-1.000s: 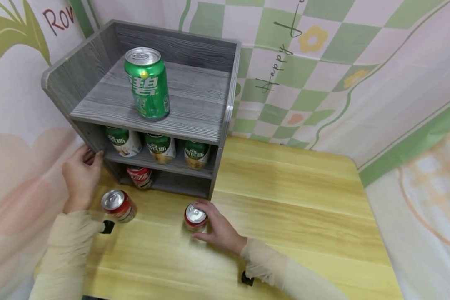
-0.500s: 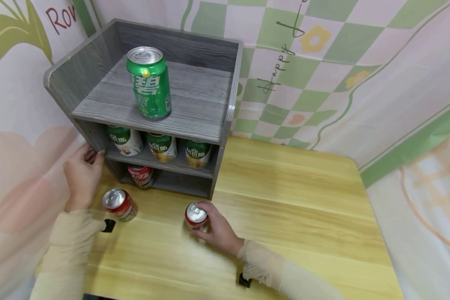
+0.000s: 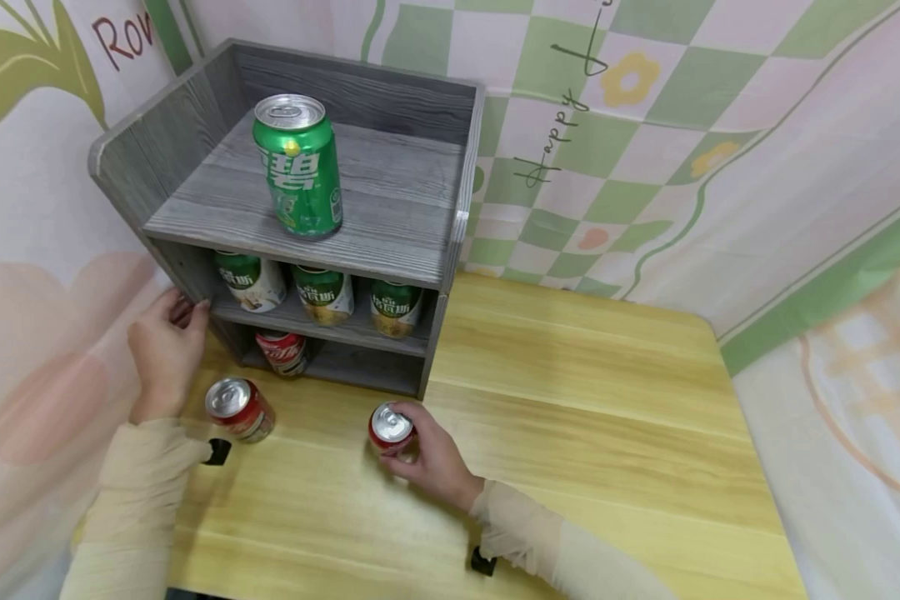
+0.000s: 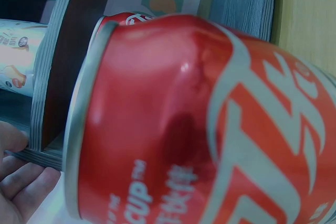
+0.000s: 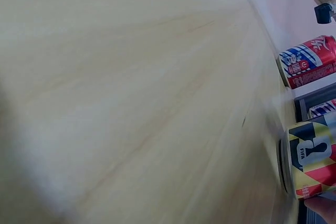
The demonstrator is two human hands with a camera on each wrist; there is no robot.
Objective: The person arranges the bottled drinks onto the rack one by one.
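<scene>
My right hand (image 3: 438, 454) grips a red soda can (image 3: 392, 427) by its side, in front of the shelf's right end. In the right wrist view this soda can (image 5: 312, 156) shows a gold, black and red pattern, its base close over the table, a fingertip on its side. My left hand (image 3: 167, 354) holds the front left edge of the grey wooden shelf (image 3: 390, 175), thumb at the edge and fingers along the outer side. Another red soda can (image 3: 240, 410) stands upright beside my left wrist; it fills most of the left wrist view, its side dented.
A green soda can (image 3: 300, 167) stands on the shelf's top board. Three green-and-white cans (image 3: 321, 296) line the middle level. One red can (image 3: 281, 352) stands at the left of the bottom level. The wooden table (image 3: 585, 400) stretches right to a patterned cloth (image 3: 570, 167).
My right hand has shifted very slightly with the red soda can, whose bottom now sits a bit higher in the head view. My left hand keeps its place on the shelf.
</scene>
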